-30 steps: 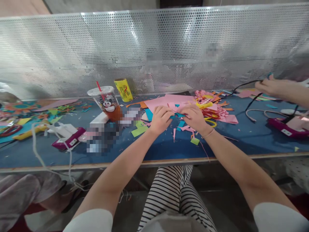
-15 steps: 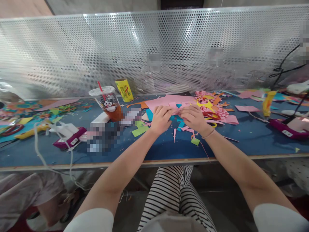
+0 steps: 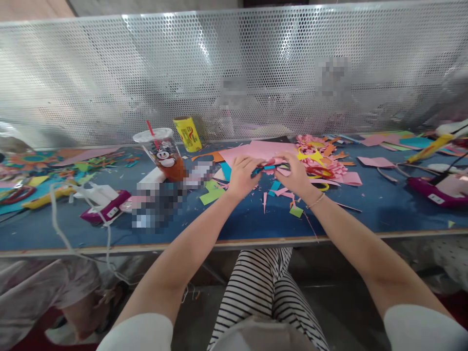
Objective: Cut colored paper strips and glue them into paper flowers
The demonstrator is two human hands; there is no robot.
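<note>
Both of my hands meet over the middle of the blue table. My left hand is closed on the left end of a small pink and blue paper piece. The fingers of my right hand pinch the same piece at its right end. Behind them lies a large pink sheet. Right of my right hand are crinkled pink paper strips, a yellow paper shape and scissors with red and yellow handles. Green and blue scraps lie around my hands.
On the left stand a cup with a red straw and a yellow roll. Purple power strips with cables lie at both sides. A yellow glue gun is at the right. A perforated metal screen runs behind.
The paper piece has turned between my hands and shows more blue. My fingers have shifted their hold. At the right, the yellow glue gun has moved and tilted over.
</note>
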